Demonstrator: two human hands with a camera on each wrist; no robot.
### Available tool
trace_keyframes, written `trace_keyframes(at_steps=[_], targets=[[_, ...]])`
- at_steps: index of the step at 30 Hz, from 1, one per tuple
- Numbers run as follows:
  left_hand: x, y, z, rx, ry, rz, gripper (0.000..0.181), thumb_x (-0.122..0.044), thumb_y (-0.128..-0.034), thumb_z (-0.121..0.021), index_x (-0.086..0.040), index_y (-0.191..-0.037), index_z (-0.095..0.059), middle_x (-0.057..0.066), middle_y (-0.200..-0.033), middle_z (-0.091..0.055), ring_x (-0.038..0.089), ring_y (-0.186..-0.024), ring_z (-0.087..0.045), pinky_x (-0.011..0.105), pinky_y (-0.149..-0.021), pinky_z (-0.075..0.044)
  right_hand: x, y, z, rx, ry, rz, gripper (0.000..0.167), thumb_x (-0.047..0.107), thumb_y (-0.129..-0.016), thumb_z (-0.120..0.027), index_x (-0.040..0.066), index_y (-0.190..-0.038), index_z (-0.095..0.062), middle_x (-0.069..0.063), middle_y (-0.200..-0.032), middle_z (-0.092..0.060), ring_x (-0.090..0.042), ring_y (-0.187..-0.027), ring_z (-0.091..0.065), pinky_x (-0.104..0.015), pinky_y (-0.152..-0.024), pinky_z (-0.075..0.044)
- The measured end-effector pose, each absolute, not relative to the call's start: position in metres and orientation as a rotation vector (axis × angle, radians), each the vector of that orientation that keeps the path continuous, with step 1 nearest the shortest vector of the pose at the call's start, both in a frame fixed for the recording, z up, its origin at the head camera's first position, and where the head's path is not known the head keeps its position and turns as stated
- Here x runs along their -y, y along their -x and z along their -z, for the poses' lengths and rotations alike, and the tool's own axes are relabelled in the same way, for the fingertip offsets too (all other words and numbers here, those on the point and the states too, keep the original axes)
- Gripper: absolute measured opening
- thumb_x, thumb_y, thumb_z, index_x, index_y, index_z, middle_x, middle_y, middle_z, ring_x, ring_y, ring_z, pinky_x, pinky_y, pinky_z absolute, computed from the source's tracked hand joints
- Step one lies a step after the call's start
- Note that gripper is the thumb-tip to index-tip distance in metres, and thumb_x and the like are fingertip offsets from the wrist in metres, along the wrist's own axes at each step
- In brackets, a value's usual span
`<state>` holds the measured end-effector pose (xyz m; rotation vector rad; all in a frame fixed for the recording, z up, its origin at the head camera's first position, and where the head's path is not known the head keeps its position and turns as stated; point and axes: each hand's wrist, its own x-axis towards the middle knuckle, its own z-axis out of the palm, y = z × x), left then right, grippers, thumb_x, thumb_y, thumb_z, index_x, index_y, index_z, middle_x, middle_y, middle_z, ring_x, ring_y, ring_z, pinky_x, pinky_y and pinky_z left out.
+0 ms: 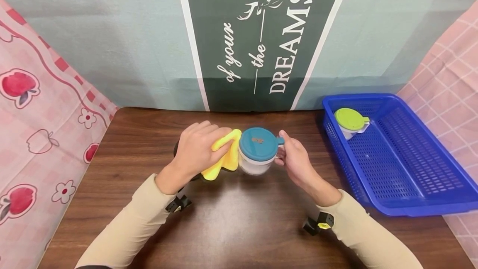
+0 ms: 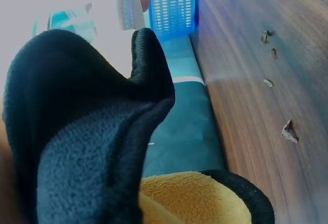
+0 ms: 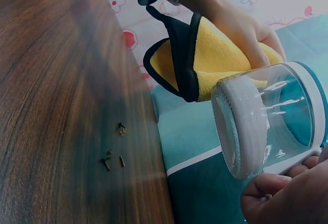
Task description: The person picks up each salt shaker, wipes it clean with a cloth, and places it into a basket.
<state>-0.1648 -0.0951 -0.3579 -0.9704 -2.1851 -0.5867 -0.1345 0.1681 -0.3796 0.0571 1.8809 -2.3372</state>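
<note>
Nearest us, our pale sleeves [image 1: 127, 219] are lying over the brown wood-grain table [image 1: 231, 227], whose surface is catching a soft shine. Just ahead, our left hand [image 1: 198, 144] is gripping a bunched cloth [image 1: 229, 159], fingers curling round its folds. Our right hand [image 1: 296, 157] is holding the handle of a jar [image 1: 257, 152], thumb and fingers bent about it. The jar is sitting between our hands, its underside showing in the right wrist view, so we are judging it lifted; the cloth is meeting its left side.

We are suspecting that too hard a push there could twist the jar about its one handle and loosen our hold. A fingertip beside the lid's tab could also lever the lid [image 1: 257, 142] up.

The cloth is showing fuzzy yellow pile with dark edging; the jar is pairing a clear, rounded, glossy body with a flat blue disc.

Farther right, a perforated plastic basket [image 1: 418, 211] is containing a green-lidded jar [image 1: 349, 119]. Behind everything, a creased fabric backdrop [image 1: 112, 53] is hanging.
</note>
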Motion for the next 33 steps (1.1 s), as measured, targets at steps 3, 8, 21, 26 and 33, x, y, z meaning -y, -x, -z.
trace_keyframes(at_steps=[3,8,21,26,33], targets=[[0.094,0.166,0.357,2.183,0.978,0.581,0.022,-0.030,-0.0878,-0.076,-0.014,-0.103,-0.078,0.000,-0.078,-0.070,0.020,-0.068,-0.057,0.033,-0.059,-0.044,-0.168,0.135,0.380,-1.877,-0.059,2.333,0.051,0.030,-0.112,-0.035,0.012,-0.064,-0.036,0.004,-0.060,-0.032,-0.011,-0.056,-0.031,-0.021,-0.053,-0.032],[0.092,0.169,0.355,2.188,0.987,0.569,0.021,-0.028,-0.0875,-0.076,-0.014,-0.104,-0.078,0.000,-0.080,-0.070,0.020,-0.070,-0.057,0.034,-0.059,-0.045,-0.167,0.134,0.381,-1.863,-0.055,2.315,0.051,0.032,-0.112,-0.035,0.012,-0.064,-0.036,0.003,-0.060,-0.030,-0.010,-0.055,-0.031,-0.021,-0.053,-0.031],[0.084,0.178,0.354,2.203,1.018,0.574,0.021,-0.025,-0.0877,-0.076,-0.015,-0.106,-0.078,0.000,-0.080,-0.069,0.020,-0.070,-0.055,0.033,-0.061,-0.045,-0.164,0.132,0.383,-1.845,0.001,2.284,0.050,0.032,-0.112,-0.036,0.012,-0.065,-0.037,0.004,-0.060,-0.032,-0.011,-0.055,-0.032,-0.023,-0.053,-0.030],[0.080,0.181,0.353,2.225,1.026,0.599,0.020,-0.028,-0.0885,-0.078,-0.016,-0.105,-0.078,-0.001,-0.081,-0.070,0.018,-0.071,-0.057,0.031,-0.061,-0.045,-0.163,0.131,0.383,-1.836,0.026,2.274,0.050,0.031,-0.112,-0.035,0.013,-0.065,-0.038,0.004,-0.060,-0.033,-0.011,-0.055,-0.033,-0.022,-0.053,-0.031],[0.075,0.185,0.353,2.253,1.063,0.610,0.022,-0.029,-0.0878,-0.079,-0.017,-0.107,-0.079,-0.002,-0.083,-0.071,0.018,-0.073,-0.058,0.032,-0.062,-0.046,-0.160,0.127,0.383,-1.829,0.038,2.240,0.051,0.031,-0.112,-0.035,0.013,-0.064,-0.036,0.005,-0.061,-0.030,-0.012,-0.055,-0.030,-0.023,-0.054,-0.030]])
